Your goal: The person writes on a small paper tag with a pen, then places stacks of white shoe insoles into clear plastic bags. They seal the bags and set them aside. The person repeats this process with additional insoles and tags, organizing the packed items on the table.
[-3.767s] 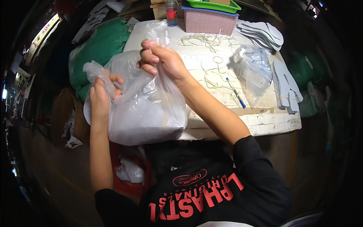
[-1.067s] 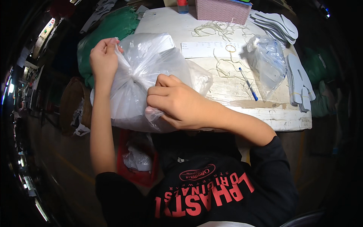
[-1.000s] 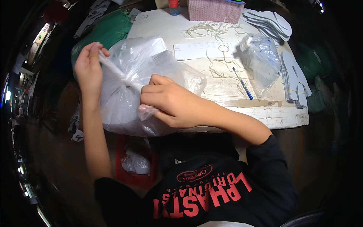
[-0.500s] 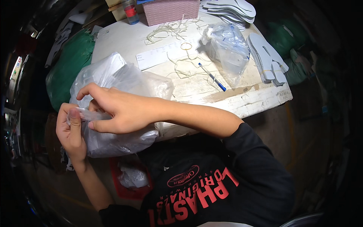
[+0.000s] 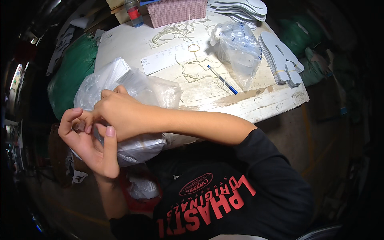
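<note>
A large clear plastic bag [image 5: 136, 90], stuffed full, rests against the left front edge of the white table [image 5: 256, 106]. My left hand [image 5: 90, 146] sits at the bag's lower left, fingers curled around its gathered, twisted neck. My right hand [image 5: 120, 116] crosses over from the right and pinches the same twisted neck next to the left fingers. Both hands meet at the bag's left end, below the table edge.
On the table lie a second clear bag [image 5: 240, 50], a blue pen [image 5: 222, 79], loose pale rubber bands [image 5: 176, 30], a paper strip [image 5: 168, 60], a pink box [image 5: 176, 10] and a bottle [image 5: 134, 12]. Stacks of grey insoles [image 5: 280, 58] sit at right. A green sack [image 5: 72, 76] stands left.
The bag swung down and left from an upright hold. Both hands gathered at its twisted neck, the left dropping low and the right crossing over to it.
</note>
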`<action>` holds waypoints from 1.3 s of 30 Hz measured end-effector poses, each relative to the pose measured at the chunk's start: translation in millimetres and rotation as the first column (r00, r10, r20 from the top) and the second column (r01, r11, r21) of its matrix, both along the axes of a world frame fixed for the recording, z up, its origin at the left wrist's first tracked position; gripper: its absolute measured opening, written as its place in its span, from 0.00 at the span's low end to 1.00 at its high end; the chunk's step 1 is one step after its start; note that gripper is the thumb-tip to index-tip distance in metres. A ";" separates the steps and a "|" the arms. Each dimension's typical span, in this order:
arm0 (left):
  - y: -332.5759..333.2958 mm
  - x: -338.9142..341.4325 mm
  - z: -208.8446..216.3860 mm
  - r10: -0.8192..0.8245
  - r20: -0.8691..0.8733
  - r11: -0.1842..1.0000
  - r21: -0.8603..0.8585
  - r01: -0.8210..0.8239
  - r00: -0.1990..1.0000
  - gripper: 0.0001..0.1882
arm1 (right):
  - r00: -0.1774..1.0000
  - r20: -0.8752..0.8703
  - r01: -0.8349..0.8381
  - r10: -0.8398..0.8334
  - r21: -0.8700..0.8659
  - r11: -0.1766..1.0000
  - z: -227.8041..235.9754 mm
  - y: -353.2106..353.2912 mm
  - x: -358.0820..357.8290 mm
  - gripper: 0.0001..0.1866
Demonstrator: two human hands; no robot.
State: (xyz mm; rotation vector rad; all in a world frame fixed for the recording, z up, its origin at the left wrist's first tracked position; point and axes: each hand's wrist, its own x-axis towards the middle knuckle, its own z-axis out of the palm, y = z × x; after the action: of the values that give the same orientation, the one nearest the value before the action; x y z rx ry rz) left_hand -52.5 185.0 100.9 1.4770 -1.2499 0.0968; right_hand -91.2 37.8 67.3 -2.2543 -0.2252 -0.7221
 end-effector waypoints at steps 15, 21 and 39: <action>14.5 68.7 -17.3 0.222 -0.084 0.908 0.382 -0.174 0.971 0.19 | 0.988 0.147 -0.045 -0.037 0.517 0.855 -17.8 -2.4 11.7 0.10; 11.8 81.3 -21.8 -0.057 -0.190 0.951 0.288 0.111 0.980 0.10 | 0.987 0.142 0.008 -0.070 0.397 0.918 -14.4 -6.2 -2.4 0.09; 5.5 81.4 -34.4 0.211 -0.042 0.898 0.403 -0.177 0.977 0.10 | 0.973 0.131 0.192 -0.190 -0.005 0.981 -5.3 -6.9 -14.9 0.11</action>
State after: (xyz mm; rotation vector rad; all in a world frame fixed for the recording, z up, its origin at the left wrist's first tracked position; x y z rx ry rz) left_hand 28.8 190.5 66.5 1.9381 -1.0901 -0.0938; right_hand -106.1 30.9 62.0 -2.2682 -0.0766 -0.9738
